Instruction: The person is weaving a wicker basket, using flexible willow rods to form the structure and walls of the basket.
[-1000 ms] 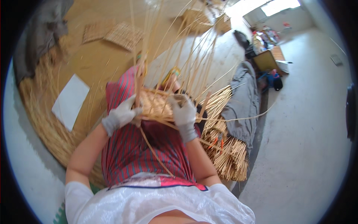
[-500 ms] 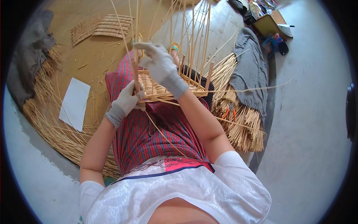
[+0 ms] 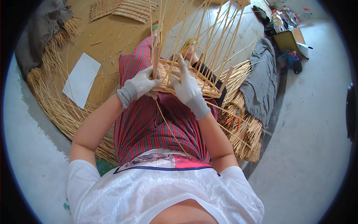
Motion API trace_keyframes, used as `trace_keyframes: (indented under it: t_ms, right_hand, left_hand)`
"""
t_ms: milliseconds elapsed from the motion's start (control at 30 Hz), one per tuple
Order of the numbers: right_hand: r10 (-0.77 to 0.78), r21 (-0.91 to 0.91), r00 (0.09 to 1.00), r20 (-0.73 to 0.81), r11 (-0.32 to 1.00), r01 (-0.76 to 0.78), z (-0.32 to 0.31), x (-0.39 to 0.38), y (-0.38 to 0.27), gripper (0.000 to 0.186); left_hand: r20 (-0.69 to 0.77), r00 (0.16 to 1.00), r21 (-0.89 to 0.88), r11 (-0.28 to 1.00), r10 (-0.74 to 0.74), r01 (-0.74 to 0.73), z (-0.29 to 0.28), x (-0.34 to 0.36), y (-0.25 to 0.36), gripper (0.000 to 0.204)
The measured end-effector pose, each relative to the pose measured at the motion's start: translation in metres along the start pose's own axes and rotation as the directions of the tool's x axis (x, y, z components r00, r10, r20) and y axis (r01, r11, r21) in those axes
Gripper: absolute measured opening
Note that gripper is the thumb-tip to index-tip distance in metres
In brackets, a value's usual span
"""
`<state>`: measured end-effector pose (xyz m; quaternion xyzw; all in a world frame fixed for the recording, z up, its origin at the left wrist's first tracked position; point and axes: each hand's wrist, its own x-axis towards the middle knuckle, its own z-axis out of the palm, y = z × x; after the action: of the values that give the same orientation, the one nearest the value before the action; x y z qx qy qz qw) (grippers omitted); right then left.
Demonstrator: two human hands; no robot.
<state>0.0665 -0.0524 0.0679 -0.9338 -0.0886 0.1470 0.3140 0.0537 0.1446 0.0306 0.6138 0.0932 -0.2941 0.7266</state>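
Left hand (image 3: 144,83): we clasp the post (image 3: 156,63), near-left corner of woven base (image 3: 201,80) | right hand (image 3: 186,86): now lower, over near edge — its grip we can't say | weaving likely centres there

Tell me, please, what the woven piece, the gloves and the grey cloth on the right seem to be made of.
Woven piece: probably willow or rattan, apparently unpainted, judging by its thin tan rods.
Gloves: likely knitted fabric, matte, with grey cuffs; any coating is unclear.
Grey cloth: seemingly dull textile, since it hangs in soft folds.
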Motion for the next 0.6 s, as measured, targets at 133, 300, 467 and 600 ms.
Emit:
trace_keyframes:
  t_ms: [133,300,467,600]
  right_hand:
    - [-0.352,0.023,0.864,-0.359,0.922,0.386,-0.008,0.055,-0.006,0.066]
    - [-0.074,0.841,0.997,-0.037,0.536,0.071,-0.019,0.058,-0.018,0.049]
    - [-0.212,0.885,0.975,-0.072,0.437,0.16,-0.035,0.035,-0.013,0.054]
    - [-0.194,0.76,0.965,0.179,0.65,-0.01,-0.044,0.057,-0.02,0.056]
  left_hand:
    - [0.028,1.0,0.057,0.998,-0.005,0.003,0.002,0.004,-0.004,0.018]
    - [-0.019,1.0,0.027,1.0,-0.009,0.01,-0.001,-0.002,-0.01,0.017]
    - [-0.001,1.0,0.003,1.0,0.024,-0.024,0.005,-0.005,-0.01,0.015]
    - [0.013,0.998,0.031,0.997,0.063,-0.064,0.011,-0.005,-0.011,0.015]
